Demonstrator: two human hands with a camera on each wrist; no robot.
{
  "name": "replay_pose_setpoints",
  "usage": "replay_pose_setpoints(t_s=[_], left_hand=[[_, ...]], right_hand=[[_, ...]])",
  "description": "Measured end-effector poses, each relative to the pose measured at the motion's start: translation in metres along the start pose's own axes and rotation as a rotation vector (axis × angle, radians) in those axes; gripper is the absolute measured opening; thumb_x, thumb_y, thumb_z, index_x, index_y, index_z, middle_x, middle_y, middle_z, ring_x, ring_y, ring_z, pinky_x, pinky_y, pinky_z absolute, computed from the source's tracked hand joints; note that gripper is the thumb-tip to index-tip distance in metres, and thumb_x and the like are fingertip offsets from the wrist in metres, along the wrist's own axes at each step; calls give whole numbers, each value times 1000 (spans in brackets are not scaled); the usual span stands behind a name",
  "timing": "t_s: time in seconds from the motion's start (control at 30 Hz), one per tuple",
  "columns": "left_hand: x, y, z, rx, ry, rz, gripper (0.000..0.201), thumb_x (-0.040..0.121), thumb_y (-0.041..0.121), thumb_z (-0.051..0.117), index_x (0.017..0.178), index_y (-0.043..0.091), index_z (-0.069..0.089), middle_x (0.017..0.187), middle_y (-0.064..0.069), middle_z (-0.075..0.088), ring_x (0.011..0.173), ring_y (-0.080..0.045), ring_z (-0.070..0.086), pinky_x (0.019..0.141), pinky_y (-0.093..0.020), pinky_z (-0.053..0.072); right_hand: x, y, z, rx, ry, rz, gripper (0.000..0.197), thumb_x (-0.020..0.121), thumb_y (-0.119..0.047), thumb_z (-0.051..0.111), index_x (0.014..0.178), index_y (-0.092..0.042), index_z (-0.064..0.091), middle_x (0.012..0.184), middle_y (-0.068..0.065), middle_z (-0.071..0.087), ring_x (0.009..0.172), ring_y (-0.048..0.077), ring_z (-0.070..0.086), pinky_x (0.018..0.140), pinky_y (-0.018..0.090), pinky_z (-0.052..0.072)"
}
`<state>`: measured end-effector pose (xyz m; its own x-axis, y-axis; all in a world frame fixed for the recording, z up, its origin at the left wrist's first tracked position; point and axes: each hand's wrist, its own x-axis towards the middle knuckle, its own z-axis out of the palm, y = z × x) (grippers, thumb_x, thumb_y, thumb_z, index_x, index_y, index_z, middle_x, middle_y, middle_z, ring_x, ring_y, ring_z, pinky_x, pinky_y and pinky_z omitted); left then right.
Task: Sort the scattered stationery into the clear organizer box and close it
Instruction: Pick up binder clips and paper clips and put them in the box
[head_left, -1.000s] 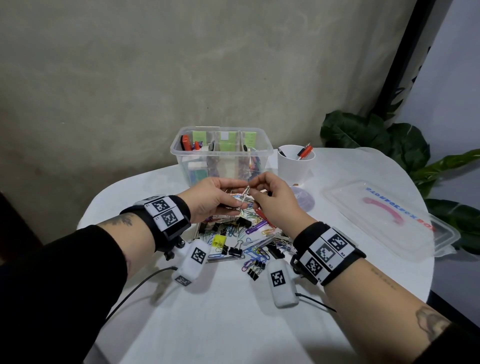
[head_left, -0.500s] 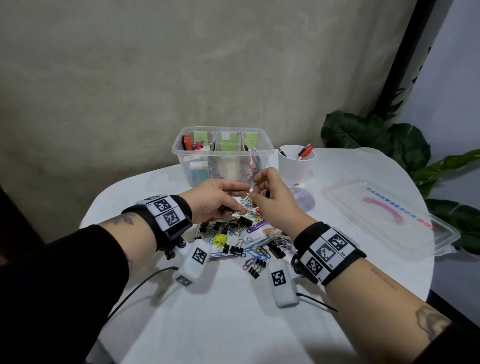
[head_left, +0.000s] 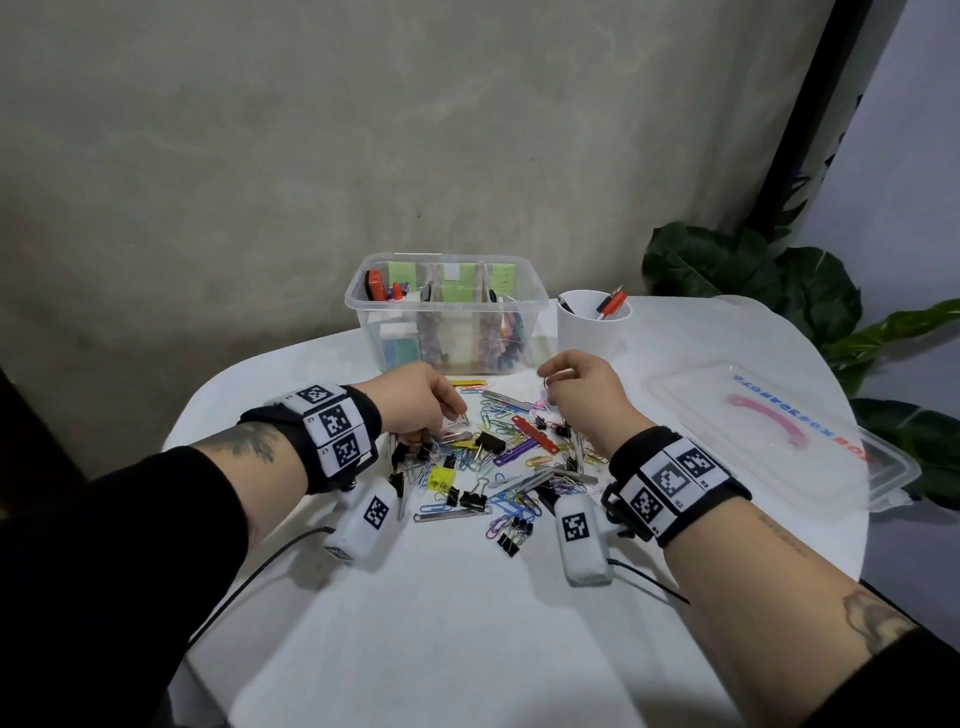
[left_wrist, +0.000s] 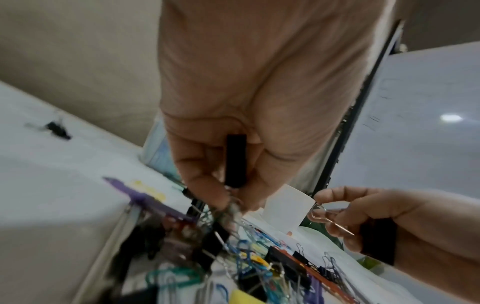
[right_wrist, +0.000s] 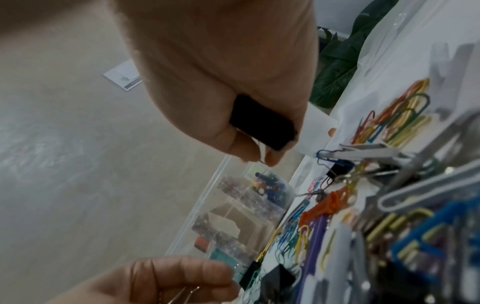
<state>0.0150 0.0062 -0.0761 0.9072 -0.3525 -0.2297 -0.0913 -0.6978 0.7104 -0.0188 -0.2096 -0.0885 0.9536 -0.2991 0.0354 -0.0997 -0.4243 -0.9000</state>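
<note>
Scattered stationery (head_left: 498, 457), coloured paper clips, black binder clips and metal bars, lies heaped on the white table in front of the clear organizer box (head_left: 467, 338), which stands open with items in its compartments. My left hand (head_left: 452, 423) is down on the pile's left edge, fingers curled, pinching silver clips (left_wrist: 233, 207); a black clip-like piece (left_wrist: 235, 160) sits against its palm. My right hand (head_left: 549, 387) hovers just above the pile's far right, pinching a thin silver wire clip (left_wrist: 319, 214). A black binder clip (right_wrist: 262, 125) is tucked in its fingers.
The box's clear lid (head_left: 769, 431) lies upside down on the right of the table. A white cup (head_left: 592, 327) with pens stands right of the box. A leafy plant (head_left: 779, 280) is behind the table's right edge. Bare tabletop (head_left: 467, 623) lies nearest me.
The hands were together in front of the box, working one silver clip. They have parted: the left dropped onto the pile, the right drew off to the right with the wire clip.
</note>
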Motion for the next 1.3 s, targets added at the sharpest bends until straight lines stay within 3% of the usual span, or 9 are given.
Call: replay_pose_setpoints(t_s=[0.1, 0.17, 0.43, 0.57, 0.7, 0.77, 0.93, 1.1, 1.3], left_hand=[[4, 4, -4, 158, 154, 28, 42, 88, -7, 43, 93, 20, 75, 108, 0, 70, 92, -17, 65, 80, -33, 57], [8, 8, -7, 204, 220, 51, 44, 87, -7, 40, 92, 19, 74, 106, -2, 69, 95, -19, 65, 80, -34, 58], [39, -1, -18, 691, 201, 47, 24, 94, 19, 57, 116, 17, 68, 122, -4, 65, 107, -25, 61, 91, -34, 50], [49, -6, -15, 766, 130, 25, 39, 91, 37, 64, 126, 18, 63, 127, -3, 62, 113, -23, 59, 88, -30, 47], [59, -10, -12, 766, 140, 39, 28, 85, 38, 70, 108, 20, 68, 109, -1, 66, 97, -21, 62, 72, -29, 47], [61, -10, -10, 741, 162, 61, 22, 84, 40, 70, 94, 20, 68, 95, 1, 67, 87, -20, 62, 68, -29, 48], [62, -10, -16, 585, 190, 108, 21, 87, 31, 63, 73, 15, 63, 77, -3, 65, 71, -20, 58, 65, -29, 48], [47, 3, -23, -182, 106, 68, 14, 96, 17, 48, 83, 13, 49, 87, -11, 73, 62, -15, 64, 45, -22, 44], [34, 30, -23, -824, 87, -84, 13, 103, 8, 36, 107, 17, 44, 89, -14, 58, 64, -22, 63, 37, -20, 46]], right_hand=[[-10, -9, 5, -169, -199, -47, 18, 84, 1, 60, 82, -12, 72, 75, 3, 65, 56, 18, 55, 49, 23, 44], [-14, -16, 13, -328, -344, -99, 1, 81, -8, 73, 81, -9, 74, 72, 2, 67, 53, 15, 56, 48, 23, 44], [-13, -34, 39, -936, -507, -183, 26, 71, -21, 79, 67, -8, 57, 65, 6, 54, 61, 22, 51, 50, 21, 38], [-4, -34, 31, -754, -472, -98, 34, 69, -12, 73, 57, -14, 41, 55, 2, 40, 50, 20, 37, 46, 20, 28], [7, -41, 15, -385, -413, 3, 32, 78, 3, 70, 65, -13, 45, 54, 4, 52, 38, 12, 55, 37, 14, 37], [12, -43, 9, -291, -464, 47, 31, 79, 8, 69, 74, -12, 46, 64, 12, 59, 50, 20, 66, 39, 19, 43], [27, -38, -3, -160, -589, 101, 38, 88, 3, 64, 114, -23, 56, 103, 17, 71, 68, 27, 71, 44, 25, 49], [38, -35, -11, 28, -498, 20, 18, 81, 0, 74, 94, -8, 66, 79, 6, 70, 59, 14, 65, 44, 22, 39], [39, -55, -2, 475, -507, 23, 11, 87, 0, 66, 90, -9, 60, 94, 15, 72, 66, 20, 66, 48, 25, 43]])
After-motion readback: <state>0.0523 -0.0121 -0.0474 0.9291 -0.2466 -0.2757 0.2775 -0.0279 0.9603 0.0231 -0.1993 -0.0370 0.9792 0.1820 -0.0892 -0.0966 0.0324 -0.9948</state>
